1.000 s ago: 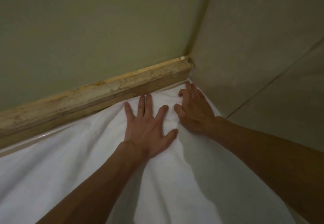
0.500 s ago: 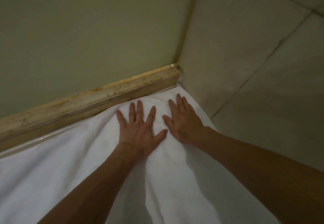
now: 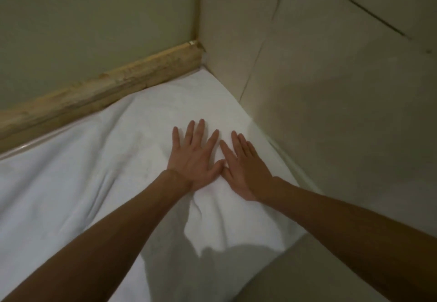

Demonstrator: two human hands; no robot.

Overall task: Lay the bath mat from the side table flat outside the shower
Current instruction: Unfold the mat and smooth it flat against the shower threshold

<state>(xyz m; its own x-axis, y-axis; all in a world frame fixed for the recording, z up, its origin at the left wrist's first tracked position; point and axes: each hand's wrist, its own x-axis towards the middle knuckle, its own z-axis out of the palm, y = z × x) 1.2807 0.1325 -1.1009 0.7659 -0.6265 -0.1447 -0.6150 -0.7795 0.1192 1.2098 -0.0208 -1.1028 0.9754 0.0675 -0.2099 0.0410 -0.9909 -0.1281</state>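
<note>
The white bath mat [image 3: 99, 183] is spread over the floor, its far corner tucked into the corner of the room. A few soft creases run across it on the left. My left hand [image 3: 194, 157] lies flat on the mat with straight, spread fingers. Right beside it, my right hand [image 3: 246, 166] presses the mat the same way, fingers straight, thumbs nearly touching. Both hands sit a little back from the mat's far corner. Neither hand holds anything.
A worn wooden skirting board [image 3: 101, 91] runs along the far wall [image 3: 94, 17] at the mat's far edge. A tiled wall [image 3: 331, 88] with dark grout lines stands close on the right. Bare floor [image 3: 319, 273] shows at the lower right.
Both hands have slid back toward me across the mat, away from the corner, staying flat. The right hand's fingers, curled at the corner one second ago, are now straight.
</note>
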